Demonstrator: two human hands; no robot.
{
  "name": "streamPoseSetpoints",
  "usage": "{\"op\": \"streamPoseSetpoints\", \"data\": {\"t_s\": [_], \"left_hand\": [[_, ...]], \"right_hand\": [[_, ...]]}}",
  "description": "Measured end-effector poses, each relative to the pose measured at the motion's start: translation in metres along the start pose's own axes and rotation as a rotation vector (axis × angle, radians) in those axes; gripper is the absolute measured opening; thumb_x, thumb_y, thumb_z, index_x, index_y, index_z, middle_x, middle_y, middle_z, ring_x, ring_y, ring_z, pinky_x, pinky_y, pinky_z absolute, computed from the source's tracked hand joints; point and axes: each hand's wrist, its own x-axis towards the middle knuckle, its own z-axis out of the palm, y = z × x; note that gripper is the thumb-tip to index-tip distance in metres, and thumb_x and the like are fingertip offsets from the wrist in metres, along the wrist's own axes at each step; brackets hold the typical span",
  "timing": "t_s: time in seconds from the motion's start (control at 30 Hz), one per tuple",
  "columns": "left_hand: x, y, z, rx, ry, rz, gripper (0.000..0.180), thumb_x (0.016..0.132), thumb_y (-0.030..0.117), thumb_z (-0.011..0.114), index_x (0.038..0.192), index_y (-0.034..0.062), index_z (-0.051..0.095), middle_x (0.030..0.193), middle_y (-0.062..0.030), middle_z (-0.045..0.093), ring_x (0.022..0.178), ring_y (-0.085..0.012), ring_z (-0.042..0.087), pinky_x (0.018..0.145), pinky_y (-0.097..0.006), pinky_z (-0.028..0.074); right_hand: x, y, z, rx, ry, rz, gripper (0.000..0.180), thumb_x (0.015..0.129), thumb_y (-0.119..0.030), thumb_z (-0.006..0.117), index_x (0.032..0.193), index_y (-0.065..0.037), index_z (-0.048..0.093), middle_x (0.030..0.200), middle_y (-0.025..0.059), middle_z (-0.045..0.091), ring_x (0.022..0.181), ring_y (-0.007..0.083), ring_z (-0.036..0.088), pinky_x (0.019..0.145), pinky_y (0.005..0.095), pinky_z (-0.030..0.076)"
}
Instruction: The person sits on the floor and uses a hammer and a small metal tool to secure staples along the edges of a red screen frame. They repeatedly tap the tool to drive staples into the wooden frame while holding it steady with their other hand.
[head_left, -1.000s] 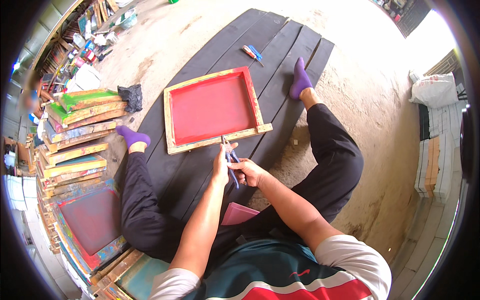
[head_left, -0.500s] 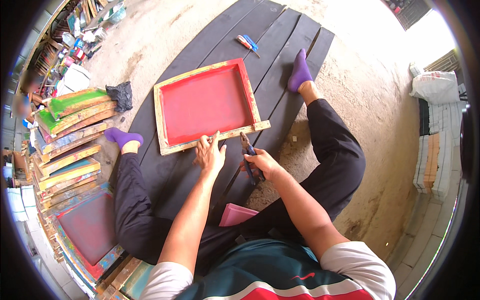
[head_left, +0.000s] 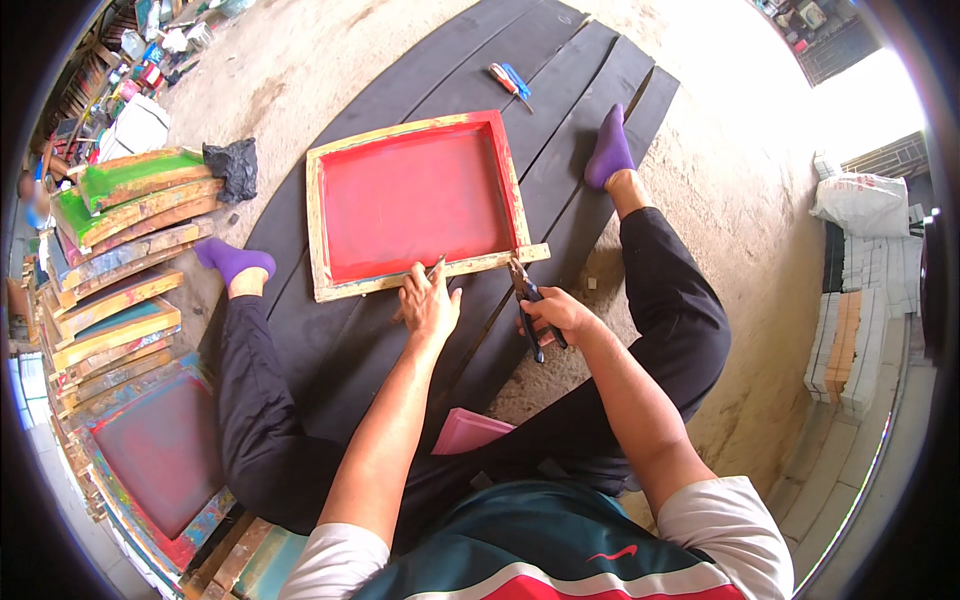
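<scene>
A wooden screen-printing frame (head_left: pixel 318 225) with red-stained mesh lies on dark planks in front of me. My right hand (head_left: pixel 558 314) grips pliers (head_left: pixel 527 290) with dark handles. Their jaws meet the near rail close to the right corner, where a short wood strip (head_left: pixel 532 253) juts out. At the middle of that same rail is my left hand (head_left: pixel 430 306), its fingers curled. Something slim shows at its fingertips and beside its palm; I cannot make out what it is.
A red-and-blue-handled screwdriver (head_left: pixel 512 82) lies farther out on the planks (head_left: pixel 440 95). Stacked paint-stained frames (head_left: pixel 120 325) stand at left, with a crumpled black bag (head_left: pixel 231 170) on them. A pink piece (head_left: pixel 470 431) sits by my lap. My feet in purple socks flank the work.
My right hand has moved right and slightly forward, bringing the plier jaws to the frame's right corner; the handles look farther apart. My left hand has shifted slightly right along the rail.
</scene>
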Motion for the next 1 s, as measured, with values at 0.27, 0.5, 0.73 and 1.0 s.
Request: {"op": "streamPoseSetpoints", "data": {"t_s": [0.27, 0.5, 0.73, 1.0], "left_hand": [[0.0, -0.002, 0.004, -0.035, -0.015, -0.014, 0.074, 0.085, 0.037, 0.081, 0.148, 0.0164, 0.051, 0.132, -0.0167, 0.046, 0.121, -0.0361, 0.05, 0.1, -0.05, 0.043], [0.0, -0.001, 0.007, -0.039, -0.001, -0.026, 0.076, 0.083, 0.037, 0.082, 0.149, 0.016, 0.051, 0.134, -0.0176, 0.046, 0.121, -0.037, 0.05, 0.1, -0.051, 0.044], [0.001, 0.001, 0.006, -0.051, -0.014, -0.036, 0.076, 0.083, 0.037, 0.082, 0.149, 0.016, 0.051, 0.135, -0.018, 0.045, 0.122, -0.0382, 0.05, 0.101, -0.051, 0.044], [0.003, -0.001, 0.005, -0.049, -0.034, -0.023, 0.075, 0.084, 0.036, 0.081, 0.15, 0.0166, 0.05, 0.136, -0.0182, 0.044, 0.122, -0.0381, 0.05, 0.101, -0.05, 0.045]], "right_hand": [[0.007, -0.008, -0.013, -0.117, -0.076, 0.055, 0.031, 0.103, -0.027, 0.063, 0.123, -0.006, 0.052, 0.106, 0.0137, 0.069, 0.09, 0.0269, 0.072, 0.066, 0.0522, 0.058], [0.006, -0.031, -0.023, -0.055, -0.128, 0.202, 0.028, 0.103, -0.026, 0.063, 0.12, -0.004, 0.054, 0.101, 0.0155, 0.069, 0.09, 0.0287, 0.072, 0.066, 0.055, 0.059], [0.021, -0.002, -0.012, 0.215, -0.037, 0.211, 0.026, 0.099, -0.023, 0.067, 0.112, -0.002, 0.061, 0.095, 0.0155, 0.07, 0.079, 0.0297, 0.072, 0.061, 0.0507, 0.058], [0.033, 0.014, 0.033, 0.15, 0.183, 0.135, 0.033, 0.098, -0.038, 0.07, 0.1, -0.005, 0.068, 0.08, 0.0085, 0.065, 0.059, 0.0212, 0.062, 0.053, 0.041, 0.051]]}}
